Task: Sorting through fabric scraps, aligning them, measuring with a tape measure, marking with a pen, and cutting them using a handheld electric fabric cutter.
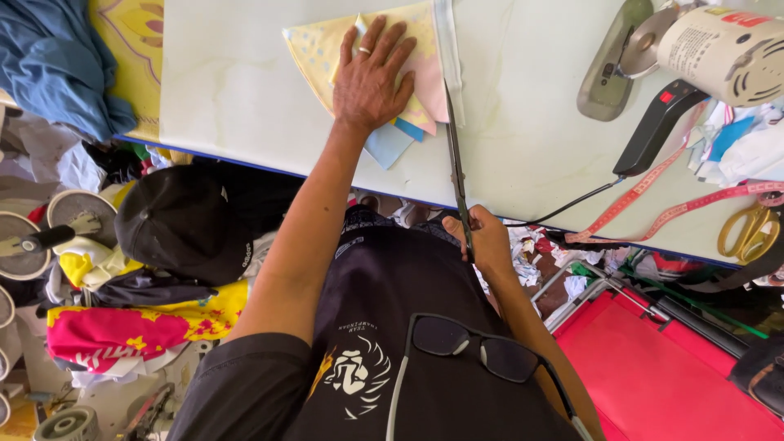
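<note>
Two bare hands are at work over a pale bench (pixel 245 90), seen from above the person's own chest. Nearest the camera, a pair of dark-framed glasses (pixel 474 351) hangs at the collar of a black printed shirt (pixel 384 327). Just beyond it, at the bench's near edge, the right hand (pixel 483 238) has its fingers clenched around the handles of long dark shears (pixel 455 155), whose blades run straight away from the body across the bench top. Farther out, the left hand (pixel 371 77) lies flat with fingers spread and released, pressing down a stack of fabric pieces (pixel 400 106) in pale yellow, pink and blue; a ring shows on one finger. The blades lie along the right edge of that stack, with a narrow white strip (pixel 447 49) just beside them.

To the right, a black cord (pixel 563 211) crosses the bench toward an electric cutting machine (pixel 702 49) with a black handle. An orange measuring tape (pixel 653 208) trails near it, and yellow-handled scissors (pixel 750 231) rest at the far right edge. Below the bench on the left, a black cap (pixel 184 224) sits on heaped coloured cloth (pixel 131 327), and blue cloth (pixel 57 61) is piled at the top left corner.
</note>
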